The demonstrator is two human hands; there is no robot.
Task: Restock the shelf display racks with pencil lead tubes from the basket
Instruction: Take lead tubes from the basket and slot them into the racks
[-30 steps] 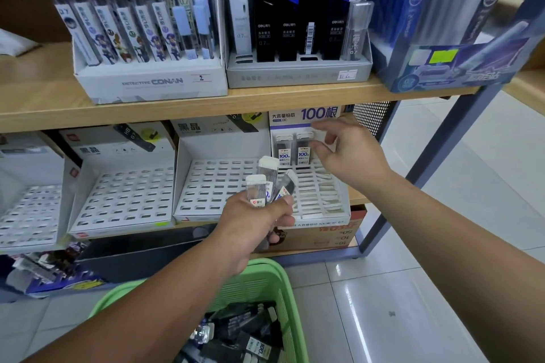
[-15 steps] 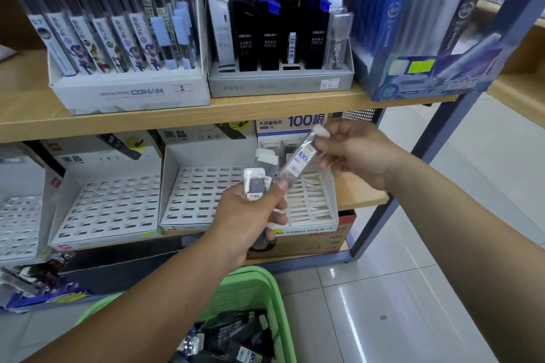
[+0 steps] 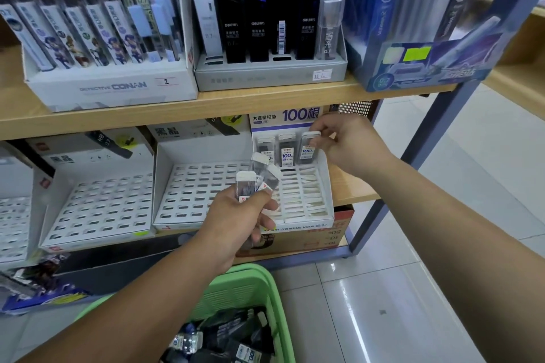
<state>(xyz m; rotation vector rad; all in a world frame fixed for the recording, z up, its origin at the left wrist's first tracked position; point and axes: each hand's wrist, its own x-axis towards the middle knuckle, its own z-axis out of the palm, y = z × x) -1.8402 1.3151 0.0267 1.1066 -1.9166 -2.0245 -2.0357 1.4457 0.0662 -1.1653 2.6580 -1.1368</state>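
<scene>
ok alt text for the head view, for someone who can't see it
A person's right hand pinches the cap of a lead tube standing beside two others at the back of a white slotted display rack. The left hand grips a bunch of spare tubes above a green basket.

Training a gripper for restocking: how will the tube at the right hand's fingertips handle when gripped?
The tube looks like rigid clear plastic, so probably stiff and slippery. The left hand holds several tubes at once, suggesting lightness. Tall and narrow, it likely tips outside the rack.
</scene>
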